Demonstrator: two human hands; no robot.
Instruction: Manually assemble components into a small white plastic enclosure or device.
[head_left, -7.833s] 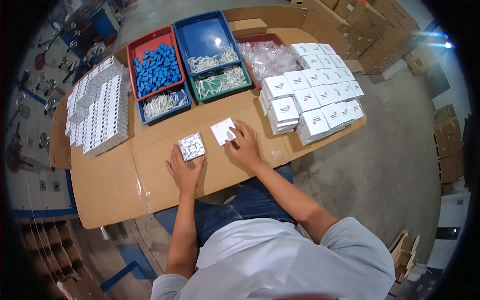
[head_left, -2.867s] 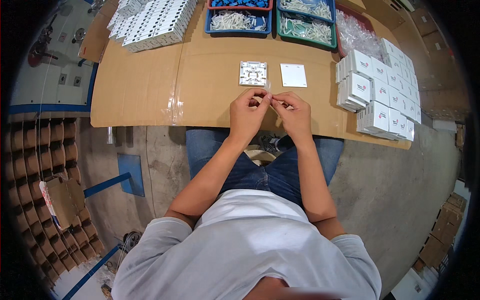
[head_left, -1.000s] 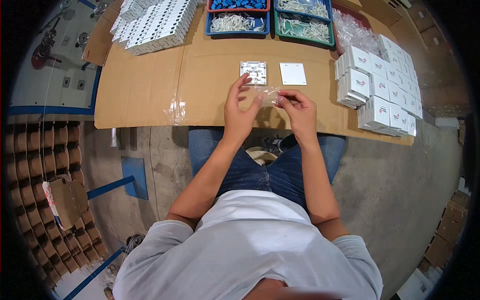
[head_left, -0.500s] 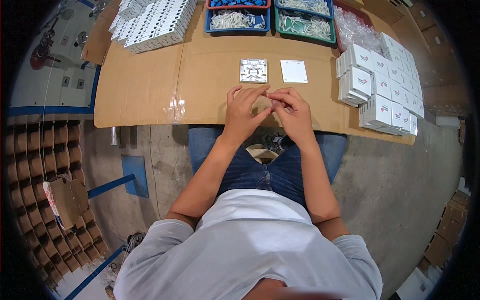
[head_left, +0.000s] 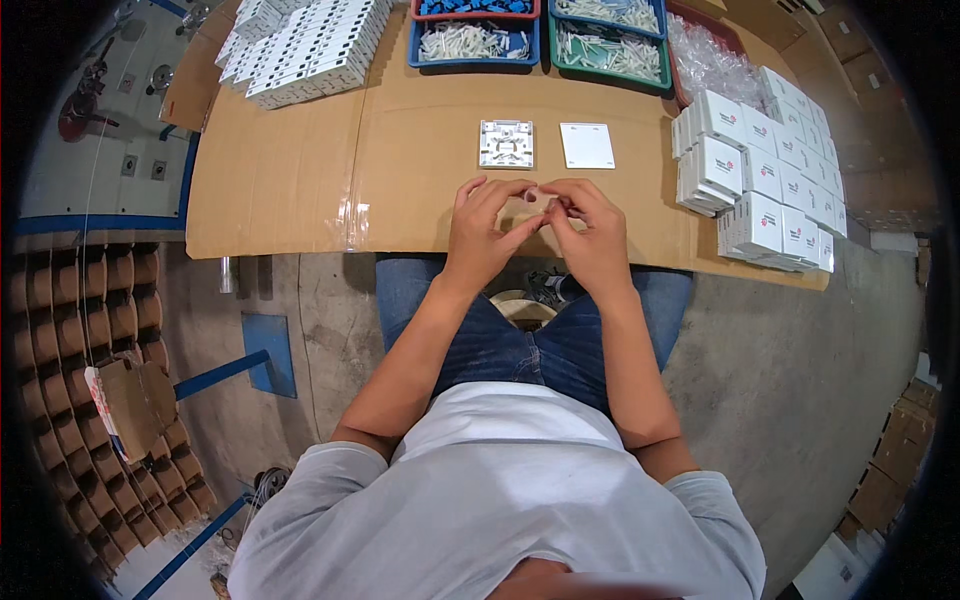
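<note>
My left hand and my right hand meet over the front edge of the cardboard-covered table. Their thumbs and forefingers are drawn together at the tips, and the other fingers curl. A small pale piece, possibly see-through, shows between the fingertips, too small and too covered to name. Just beyond my left hand lies a square white plastic frame with moulded parts inside. Right of it, apart from both hands, rests a flat white square plate with small marks at its corners.
Stacked white switch-like modules fill the back left. At the back stand a blue tray and a green tray of small white pieces, and clear plastic bags. Small white boxes are piled at the right edge of the cardboard.
My hands stay together in nearly the same place. My right hand's fingers have shifted slightly, and a small gap has opened between the forefingers and thumbs. The frame and plate lie unmoved.
</note>
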